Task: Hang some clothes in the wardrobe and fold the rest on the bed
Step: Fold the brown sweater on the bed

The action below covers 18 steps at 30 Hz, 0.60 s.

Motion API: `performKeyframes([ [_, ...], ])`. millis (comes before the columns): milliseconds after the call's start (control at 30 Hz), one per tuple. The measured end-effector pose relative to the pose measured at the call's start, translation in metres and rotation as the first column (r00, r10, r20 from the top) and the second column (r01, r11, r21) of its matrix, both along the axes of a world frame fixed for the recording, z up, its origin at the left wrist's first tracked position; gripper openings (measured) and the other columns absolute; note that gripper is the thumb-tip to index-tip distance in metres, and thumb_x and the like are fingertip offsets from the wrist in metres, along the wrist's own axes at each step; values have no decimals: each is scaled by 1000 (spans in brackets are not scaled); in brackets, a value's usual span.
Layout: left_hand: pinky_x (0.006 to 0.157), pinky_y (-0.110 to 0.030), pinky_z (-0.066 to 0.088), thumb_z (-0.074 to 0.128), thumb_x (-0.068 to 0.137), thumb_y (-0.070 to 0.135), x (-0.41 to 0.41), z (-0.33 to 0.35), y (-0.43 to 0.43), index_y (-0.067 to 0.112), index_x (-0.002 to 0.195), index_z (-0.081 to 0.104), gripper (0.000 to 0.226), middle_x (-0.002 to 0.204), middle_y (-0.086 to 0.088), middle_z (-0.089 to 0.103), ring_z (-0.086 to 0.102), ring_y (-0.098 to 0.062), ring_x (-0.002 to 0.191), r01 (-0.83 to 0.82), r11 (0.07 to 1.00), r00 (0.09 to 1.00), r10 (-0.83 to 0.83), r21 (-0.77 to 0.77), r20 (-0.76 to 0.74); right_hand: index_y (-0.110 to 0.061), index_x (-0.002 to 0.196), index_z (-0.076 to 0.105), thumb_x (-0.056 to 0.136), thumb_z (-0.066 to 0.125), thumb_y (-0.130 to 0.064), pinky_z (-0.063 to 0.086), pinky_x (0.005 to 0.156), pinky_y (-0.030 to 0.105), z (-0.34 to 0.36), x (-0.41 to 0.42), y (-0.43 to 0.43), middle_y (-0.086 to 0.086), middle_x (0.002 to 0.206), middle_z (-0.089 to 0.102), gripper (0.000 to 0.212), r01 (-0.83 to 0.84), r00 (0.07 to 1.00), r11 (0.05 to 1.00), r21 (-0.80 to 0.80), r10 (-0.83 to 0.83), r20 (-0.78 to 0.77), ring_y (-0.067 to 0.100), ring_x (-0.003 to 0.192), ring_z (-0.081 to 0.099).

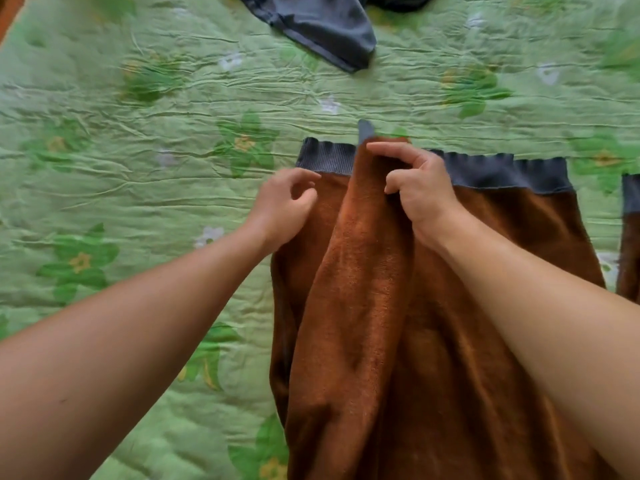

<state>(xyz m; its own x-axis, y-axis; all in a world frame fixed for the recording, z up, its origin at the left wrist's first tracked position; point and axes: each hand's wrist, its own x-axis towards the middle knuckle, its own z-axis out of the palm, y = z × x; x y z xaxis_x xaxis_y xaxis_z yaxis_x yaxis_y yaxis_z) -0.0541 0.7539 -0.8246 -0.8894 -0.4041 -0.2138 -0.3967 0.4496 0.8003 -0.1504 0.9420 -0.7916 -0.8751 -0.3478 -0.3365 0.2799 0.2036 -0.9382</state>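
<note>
A brown fleecy garment (450,341) with a grey ribbed hem band (502,171) lies spread on the bed, inside out. One of its sleeves (349,306) is laid over the body toward the band. My right hand (415,192) pinches the sleeve's end at the band, thumb and fingers curled round the cloth. Just left of the sleeve, my left hand (287,206) hovers over the garment's left edge with its fingers loosely curled, holding nothing.
The bed is covered by a wrinkled green quilt (138,168) with a flower print. A dark grey garment (322,26) lies at the top middle. Another brown sleeve with a grey cuff (630,237) shows at the right edge.
</note>
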Motion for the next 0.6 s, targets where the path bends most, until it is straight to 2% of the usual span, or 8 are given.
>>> performKeyframes([
  [67,86,-37,58,63,96,19,0,2,17,18,131,61,35,103,0,69,71,-20,93,29,957,994,-58,289,93,-29,107,78,68,50,10,60,62,30,-8,-5,7,-9,86,75,62,68,997,990,124,-65,-33,6,69,68],
  [133,79,-32,61,67,95,19,2,-1,29,16,139,53,46,104,-2,68,70,-17,95,14,919,980,-90,393,176,-27,118,73,74,53,10,56,65,31,-22,-8,20,2,101,73,61,85,995,954,288,-94,19,14,71,63],
  [200,68,-26,60,72,91,17,6,-3,37,19,138,51,51,107,-5,65,68,-15,98,-18,897,971,-89,442,221,-28,124,69,76,57,8,54,63,32,-31,-7,31,5,104,70,61,76,992,938,337,-104,65,16,71,61],
  [333,52,-21,52,76,85,27,29,1,44,25,118,56,38,103,-2,66,66,-12,87,-16,936,925,-120,352,360,-34,133,54,78,66,-1,51,56,18,-30,6,39,-11,103,59,65,142,989,932,332,-147,-9,4,79,61],
  [400,52,-21,48,78,83,34,50,3,49,22,105,62,29,93,0,67,63,-11,75,88,958,878,-204,271,433,-34,132,49,78,70,-10,49,57,21,-29,26,44,-10,102,60,63,185,974,925,331,-218,64,7,83,63],
  [500,50,-17,45,78,81,36,92,7,55,21,91,69,20,79,10,69,64,-3,65,304,922,765,-386,239,515,-31,121,51,82,71,-20,50,61,27,-26,75,62,-8,102,62,45,152,951,924,350,-234,204,12,88,64],
  [533,52,-17,47,78,81,35,107,10,56,22,90,69,19,80,11,70,67,-2,67,363,902,729,-431,234,532,-30,113,55,83,70,-21,53,62,29,-26,93,69,-6,102,65,35,143,943,925,351,-235,234,14,88,66],
  [600,66,-25,57,79,80,36,131,16,55,23,96,68,23,88,8,73,72,-10,77,430,875,677,-475,222,562,-27,98,61,84,69,-22,61,64,36,-24,132,82,-4,100,70,17,146,912,936,321,-253,322,18,88,71],
])
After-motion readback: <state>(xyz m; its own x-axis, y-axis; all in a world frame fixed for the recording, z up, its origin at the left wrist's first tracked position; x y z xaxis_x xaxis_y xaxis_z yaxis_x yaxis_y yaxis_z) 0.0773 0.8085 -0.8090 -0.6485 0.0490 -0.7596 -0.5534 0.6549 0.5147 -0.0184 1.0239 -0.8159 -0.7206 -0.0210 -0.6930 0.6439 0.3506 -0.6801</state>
